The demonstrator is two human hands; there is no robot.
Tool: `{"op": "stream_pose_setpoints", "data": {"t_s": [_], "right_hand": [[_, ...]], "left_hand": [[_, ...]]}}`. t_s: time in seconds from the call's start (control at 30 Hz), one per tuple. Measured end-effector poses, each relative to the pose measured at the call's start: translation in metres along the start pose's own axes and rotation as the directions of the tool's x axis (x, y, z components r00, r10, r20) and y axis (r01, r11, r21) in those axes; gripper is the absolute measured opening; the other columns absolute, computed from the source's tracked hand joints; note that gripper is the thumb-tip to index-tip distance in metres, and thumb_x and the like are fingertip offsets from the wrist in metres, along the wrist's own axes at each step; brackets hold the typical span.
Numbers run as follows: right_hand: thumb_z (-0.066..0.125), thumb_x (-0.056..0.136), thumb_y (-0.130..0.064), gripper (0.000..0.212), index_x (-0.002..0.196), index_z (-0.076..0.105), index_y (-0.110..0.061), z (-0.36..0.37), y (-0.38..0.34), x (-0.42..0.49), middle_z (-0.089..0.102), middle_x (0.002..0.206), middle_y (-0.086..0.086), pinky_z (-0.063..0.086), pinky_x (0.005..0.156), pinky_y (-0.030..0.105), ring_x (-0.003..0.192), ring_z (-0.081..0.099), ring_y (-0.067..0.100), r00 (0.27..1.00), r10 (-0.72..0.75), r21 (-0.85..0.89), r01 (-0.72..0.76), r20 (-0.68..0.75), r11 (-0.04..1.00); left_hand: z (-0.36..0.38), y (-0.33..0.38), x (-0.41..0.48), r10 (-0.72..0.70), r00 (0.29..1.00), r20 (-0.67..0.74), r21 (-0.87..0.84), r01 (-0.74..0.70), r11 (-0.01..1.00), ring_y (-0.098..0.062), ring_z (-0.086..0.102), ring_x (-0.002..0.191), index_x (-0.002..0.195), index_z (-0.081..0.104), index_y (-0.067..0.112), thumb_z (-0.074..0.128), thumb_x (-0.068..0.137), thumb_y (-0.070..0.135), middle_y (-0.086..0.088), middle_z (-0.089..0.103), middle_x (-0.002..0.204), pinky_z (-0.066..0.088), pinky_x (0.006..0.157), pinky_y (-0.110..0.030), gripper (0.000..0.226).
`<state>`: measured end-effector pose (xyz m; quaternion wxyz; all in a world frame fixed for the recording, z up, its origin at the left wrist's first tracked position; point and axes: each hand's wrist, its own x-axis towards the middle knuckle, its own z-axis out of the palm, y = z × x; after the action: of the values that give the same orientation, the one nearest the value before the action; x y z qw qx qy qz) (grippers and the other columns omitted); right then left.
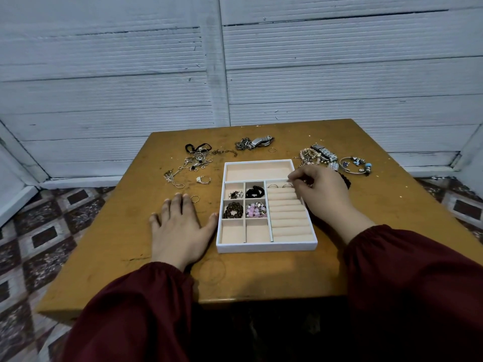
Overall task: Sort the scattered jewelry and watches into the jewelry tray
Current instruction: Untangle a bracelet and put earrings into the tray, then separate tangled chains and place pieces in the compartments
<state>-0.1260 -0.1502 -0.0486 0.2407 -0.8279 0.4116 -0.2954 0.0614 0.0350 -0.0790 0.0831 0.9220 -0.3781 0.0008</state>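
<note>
Padded tray (266, 248); left hand (180, 231) flat, grip apart; right hand (321, 194), grip round thin ring (287, 185).

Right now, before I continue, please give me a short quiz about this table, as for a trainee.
1. True or false: the left hand lies flat on the table.
2. Where are the watches? A: on the table beyond the tray. B: in the tray. C: in the left hand.
3. Of the six small sections, how many are empty?
Key: 1 true; 2 A; 3 two.

Home room: patterned floor tiles (39, 231), white panelled wall (130, 74), wooden table (125, 231).
</note>
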Motion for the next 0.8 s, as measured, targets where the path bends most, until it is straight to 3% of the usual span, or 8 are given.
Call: {"op": "stream_pose_setpoints", "data": {"t_s": [0.27,0.47,0.67,0.8], "right_hand": [[0.057,0.084,-0.016,0.024,0.075,0.062,-0.038,0.004,-0.015,-0.013,0.068,0.078,-0.007,0.053,0.077,0.046,0.079,0.065,0.020,0.998,0.016,0.221,-0.001,-0.067,0.975],[0.059,0.085,-0.016,0.020,0.083,0.067,-0.034,0.012,-0.048,-0.015,0.065,0.086,-0.014,0.048,0.088,0.043,0.093,0.060,0.014,0.990,-0.139,0.169,0.144,-0.039,0.975],[0.057,0.085,-0.018,0.018,0.092,0.070,-0.029,0.038,-0.087,-0.008,0.065,0.090,-0.018,0.049,0.086,0.044,0.097,0.059,0.021,0.958,-0.281,0.151,0.271,0.052,0.951],[0.055,0.089,-0.022,0.019,0.102,0.067,-0.030,0.060,-0.106,0.004,0.068,0.108,-0.010,0.038,0.091,0.037,0.107,0.052,0.022,0.921,-0.346,-0.117,0.369,0.182,0.922]], "left_hand": [[-0.001,0.000,-0.001,-0.002,1.000,-0.014,-0.047,0.002,0.999,-0.023,0.007,0.147,0.152,0.012,0.017,0.026,0.089,0.067,-0.003,0.011,0.160,0.008,0.117,-0.050,0.081],[-0.004,-0.002,0.002,-0.057,0.997,-0.050,-0.231,0.044,0.972,-0.022,0.021,0.143,0.147,0.027,0.016,0.035,0.091,0.062,-0.006,0.030,0.153,0.011,0.116,-0.047,0.073],[-0.008,-0.005,0.007,-0.090,0.984,-0.152,-0.295,0.042,0.954,-0.022,0.038,0.130,0.137,0.043,0.021,0.045,0.093,0.045,-0.003,0.049,0.137,0.022,0.107,-0.042,0.050],[-0.012,-0.011,0.017,-0.093,0.974,-0.206,-0.252,0.039,0.967,-0.025,0.043,0.121,0.128,0.051,0.025,0.046,0.093,0.042,0.000,0.055,0.128,0.031,0.096,-0.039,0.040]]}}
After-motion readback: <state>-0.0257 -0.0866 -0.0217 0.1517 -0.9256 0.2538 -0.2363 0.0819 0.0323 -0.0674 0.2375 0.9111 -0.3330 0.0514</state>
